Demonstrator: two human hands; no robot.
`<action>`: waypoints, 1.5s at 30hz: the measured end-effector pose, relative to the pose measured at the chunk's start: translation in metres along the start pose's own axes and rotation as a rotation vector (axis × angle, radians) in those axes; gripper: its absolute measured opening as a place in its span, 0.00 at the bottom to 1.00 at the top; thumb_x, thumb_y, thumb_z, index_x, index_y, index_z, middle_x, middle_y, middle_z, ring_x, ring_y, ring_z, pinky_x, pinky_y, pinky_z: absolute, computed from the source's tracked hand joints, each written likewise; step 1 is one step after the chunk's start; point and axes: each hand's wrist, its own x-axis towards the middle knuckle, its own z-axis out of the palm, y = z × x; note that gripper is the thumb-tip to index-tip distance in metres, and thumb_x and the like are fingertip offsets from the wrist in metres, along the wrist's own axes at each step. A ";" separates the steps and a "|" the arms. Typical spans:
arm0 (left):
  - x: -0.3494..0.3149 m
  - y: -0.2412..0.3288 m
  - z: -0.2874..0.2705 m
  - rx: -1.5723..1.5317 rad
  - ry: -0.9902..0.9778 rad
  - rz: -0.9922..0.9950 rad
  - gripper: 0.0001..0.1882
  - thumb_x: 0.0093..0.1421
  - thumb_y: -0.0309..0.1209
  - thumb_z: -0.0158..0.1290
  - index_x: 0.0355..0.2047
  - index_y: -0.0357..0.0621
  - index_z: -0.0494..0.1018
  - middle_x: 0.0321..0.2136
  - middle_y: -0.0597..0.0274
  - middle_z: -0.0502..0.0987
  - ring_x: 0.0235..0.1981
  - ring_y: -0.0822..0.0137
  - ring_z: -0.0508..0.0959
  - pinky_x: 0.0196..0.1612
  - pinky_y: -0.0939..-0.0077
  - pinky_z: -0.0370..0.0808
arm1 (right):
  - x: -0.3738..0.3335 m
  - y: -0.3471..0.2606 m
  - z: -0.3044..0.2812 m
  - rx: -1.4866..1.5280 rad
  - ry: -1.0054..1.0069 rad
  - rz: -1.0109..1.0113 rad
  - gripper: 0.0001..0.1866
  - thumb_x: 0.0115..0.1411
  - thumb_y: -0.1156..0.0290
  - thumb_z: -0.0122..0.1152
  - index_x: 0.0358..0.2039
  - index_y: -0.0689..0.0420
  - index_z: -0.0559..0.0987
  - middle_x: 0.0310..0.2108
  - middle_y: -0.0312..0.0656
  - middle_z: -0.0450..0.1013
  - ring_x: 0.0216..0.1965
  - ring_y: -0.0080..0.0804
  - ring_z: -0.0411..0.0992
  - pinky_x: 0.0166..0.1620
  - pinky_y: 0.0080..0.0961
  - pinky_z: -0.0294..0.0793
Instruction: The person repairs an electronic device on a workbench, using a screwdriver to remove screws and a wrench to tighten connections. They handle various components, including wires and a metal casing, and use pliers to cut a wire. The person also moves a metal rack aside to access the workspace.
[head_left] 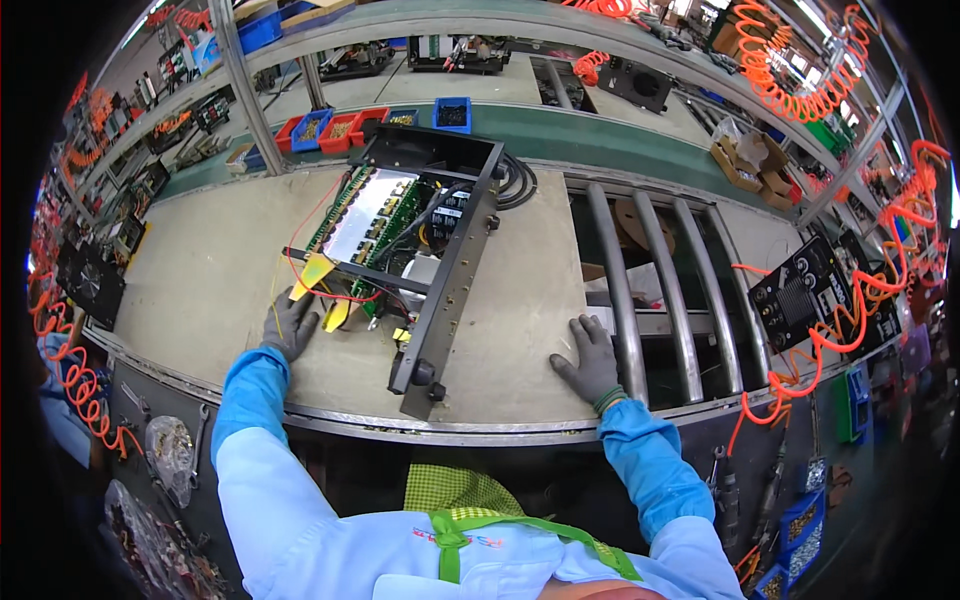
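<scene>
An open-topped black electronics chassis (455, 290) lies at an angle on the bench, with green circuit boards (398, 218), a silver heatsink plate (370, 210) and cables inside. Two yellow flaps (313, 272) stick out at its near left end, beside a loose red wire (335, 294). My left hand (290, 328), in a grey glove, rests on the bench against these flaps, fingers apart; its fingertips are partly hidden there. Gloved in grey too, my right hand (590, 362) lies open on the bench edge next to the rollers, with nothing in it.
Metal rollers (650, 290) span a gap in the bench to the right. Beyond them stands a black panel unit (800, 290) among orange coiled air hoses (850, 330). Red and blue parts bins (340, 130) line the back. Tools and bagged parts (170, 455) lie lower left.
</scene>
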 end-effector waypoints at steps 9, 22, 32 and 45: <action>-0.006 -0.060 -0.016 0.006 0.044 0.023 0.26 0.56 0.36 0.52 0.54 0.40 0.68 0.52 0.39 0.69 0.53 0.41 0.68 0.57 0.56 0.66 | 0.014 -0.068 0.019 0.009 -0.033 -0.092 0.38 0.50 0.46 0.63 0.56 0.55 0.68 0.61 0.52 0.57 0.67 0.53 0.48 0.66 0.50 0.44; -0.022 -0.176 -0.031 0.406 -0.061 -0.180 0.28 0.62 0.44 0.43 0.60 0.48 0.63 0.57 0.48 0.68 0.55 0.48 0.69 0.57 0.48 0.61 | 0.040 -0.168 0.068 0.044 -0.149 -0.246 0.37 0.51 0.44 0.61 0.56 0.54 0.69 0.59 0.49 0.60 0.66 0.51 0.50 0.66 0.53 0.43; -0.029 -0.169 -0.037 0.545 -0.025 -0.267 0.31 0.53 0.43 0.53 0.58 0.51 0.65 0.60 0.48 0.62 0.60 0.44 0.62 0.62 0.46 0.55 | 0.042 -0.174 0.071 0.041 -0.190 -0.299 0.34 0.53 0.46 0.59 0.55 0.55 0.70 0.58 0.48 0.62 0.65 0.47 0.54 0.66 0.51 0.45; -0.074 -0.110 -0.053 0.380 -0.277 -0.592 0.26 0.64 0.43 0.40 0.59 0.46 0.63 0.59 0.48 0.64 0.62 0.52 0.62 0.63 0.55 0.58 | 0.052 -0.164 0.054 0.033 -0.382 -0.362 0.34 0.58 0.46 0.53 0.57 0.56 0.69 0.59 0.50 0.63 0.63 0.47 0.56 0.66 0.45 0.49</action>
